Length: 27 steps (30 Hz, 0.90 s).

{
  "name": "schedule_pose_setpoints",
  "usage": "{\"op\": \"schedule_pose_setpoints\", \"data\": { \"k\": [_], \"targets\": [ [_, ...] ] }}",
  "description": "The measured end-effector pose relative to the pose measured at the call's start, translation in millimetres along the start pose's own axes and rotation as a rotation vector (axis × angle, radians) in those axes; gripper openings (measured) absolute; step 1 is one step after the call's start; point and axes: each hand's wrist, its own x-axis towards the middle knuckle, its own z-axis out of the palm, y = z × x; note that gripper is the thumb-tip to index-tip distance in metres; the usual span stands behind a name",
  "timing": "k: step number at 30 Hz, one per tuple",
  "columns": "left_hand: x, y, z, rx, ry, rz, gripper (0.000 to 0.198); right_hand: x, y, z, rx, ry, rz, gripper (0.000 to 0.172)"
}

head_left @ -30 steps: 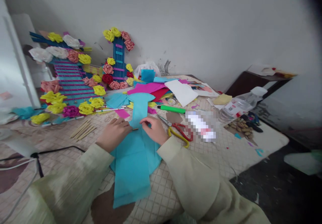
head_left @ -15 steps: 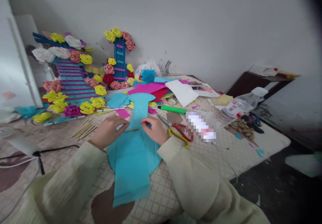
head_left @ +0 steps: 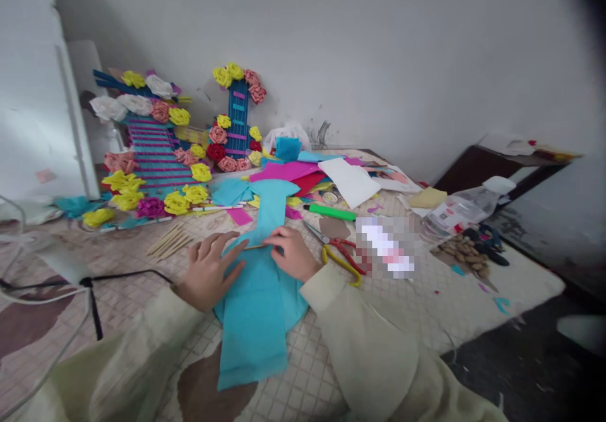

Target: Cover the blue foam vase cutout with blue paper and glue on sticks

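Observation:
A long blue paper piece [head_left: 253, 333] with a flared top and a rounded lower part lies on the patterned tablecloth. Across its middle runs a thin wooden stick [head_left: 255, 247]. My right hand [head_left: 293, 253] pinches the stick's right end between thumb and fingers. With fingers spread, my left hand [head_left: 211, 270] rests at the paper's left edge, its index fingertip by the stick's left end. More wooden sticks [head_left: 169, 242] lie in a loose bundle to the left.
Red and yellow handled scissors [head_left: 341, 264] and a green marker [head_left: 331, 212] lie right of the paper. Flower-decorated paper models [head_left: 158, 156] stand behind. A plastic bottle [head_left: 466, 210] and peanuts [head_left: 461, 254] are at the right, a white cable-fed device [head_left: 52, 261] at the left.
My left hand has opened from a near pinch, fingers now spread on the paper. My right hand has moved onto the stick's end. The whole view has shifted slightly.

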Motion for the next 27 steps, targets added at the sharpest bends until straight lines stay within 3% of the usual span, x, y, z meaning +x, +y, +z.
{"op": "schedule_pose_setpoints", "data": {
  "k": [6, 27],
  "targets": [
    [-9.5, 12.8, 3.3, 0.027, 0.021, -0.026, 0.034, -4.9, -2.5, 3.1, -0.064, -0.035, -0.043, 0.034],
    [-10.0, 7.6, 10.4, -0.009, 0.060, -0.046, 0.032, -5.4, 1.2, 7.4, -0.078, -0.032, -0.041, 0.037]
  ]
}}
